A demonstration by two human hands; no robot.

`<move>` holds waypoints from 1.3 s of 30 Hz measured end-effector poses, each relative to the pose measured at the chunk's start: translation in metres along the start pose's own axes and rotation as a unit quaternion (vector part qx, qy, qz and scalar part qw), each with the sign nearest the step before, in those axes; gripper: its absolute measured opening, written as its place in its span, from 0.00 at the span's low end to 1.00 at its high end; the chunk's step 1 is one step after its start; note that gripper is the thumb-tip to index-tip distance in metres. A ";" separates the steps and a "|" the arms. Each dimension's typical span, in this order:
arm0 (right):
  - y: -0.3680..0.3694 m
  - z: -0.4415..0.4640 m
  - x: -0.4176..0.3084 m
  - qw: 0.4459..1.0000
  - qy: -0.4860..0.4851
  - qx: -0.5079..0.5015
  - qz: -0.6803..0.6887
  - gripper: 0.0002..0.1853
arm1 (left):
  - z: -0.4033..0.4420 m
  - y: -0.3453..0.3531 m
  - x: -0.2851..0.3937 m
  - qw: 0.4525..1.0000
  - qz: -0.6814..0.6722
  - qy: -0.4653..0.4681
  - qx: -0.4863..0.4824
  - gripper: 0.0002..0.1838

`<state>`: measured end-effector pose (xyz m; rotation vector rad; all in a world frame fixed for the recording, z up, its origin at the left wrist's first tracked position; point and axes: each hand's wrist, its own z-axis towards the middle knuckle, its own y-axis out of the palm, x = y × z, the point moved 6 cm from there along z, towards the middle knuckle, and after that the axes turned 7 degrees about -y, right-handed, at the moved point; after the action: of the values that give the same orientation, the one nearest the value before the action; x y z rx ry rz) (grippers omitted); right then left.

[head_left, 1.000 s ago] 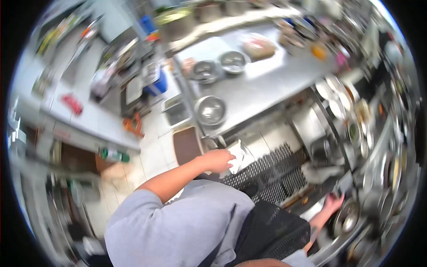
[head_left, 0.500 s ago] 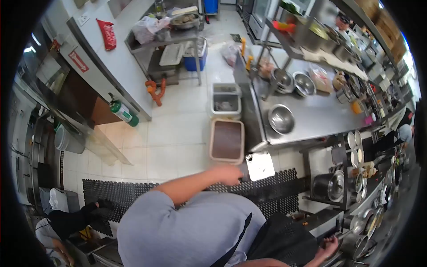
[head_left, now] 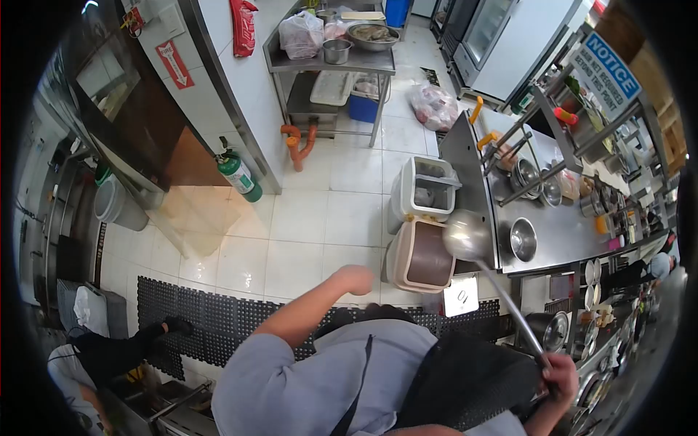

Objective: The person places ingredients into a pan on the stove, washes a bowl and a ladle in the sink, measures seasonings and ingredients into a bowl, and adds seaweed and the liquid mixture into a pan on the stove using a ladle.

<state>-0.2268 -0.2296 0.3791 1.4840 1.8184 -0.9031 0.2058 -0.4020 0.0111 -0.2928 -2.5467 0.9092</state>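
My right hand (head_left: 560, 376) grips the long handle of a metal ladle (head_left: 515, 312). Its round bowl, blurred by motion, overlaps the right edge of a beige-rimmed bin (head_left: 393, 263) with a brown surface inside; whether they touch I cannot tell. My left hand (head_left: 355, 279) is closed in a fist just left of that bin, and its palm side is hidden. A white square panel (head_left: 461, 296) with dark marks lies below the bin, over the black mat.
Behind the bin stands a white-rimmed container (head_left: 396, 196). A steel counter (head_left: 563, 236) holds a metal bowl (head_left: 523, 240). A black perforated mat (head_left: 233, 320) covers the floor at my front. Someone in dark trousers (head_left: 113, 356) is at lower left.
The ladle has swung up from the pots at right to the bin, in my right hand. My left hand has come away from the white panel. My view has shifted.
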 end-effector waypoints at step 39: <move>0.101 0.940 -0.404 0.990 0.048 0.086 0.103 0.07 | 0.343 -0.701 -0.437 0.913 -0.399 0.064 0.049 0.15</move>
<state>-0.0169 -1.2098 0.1514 1.8138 1.6482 -0.9185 0.4002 -1.2716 0.0845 0.6577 -2.1620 0.6439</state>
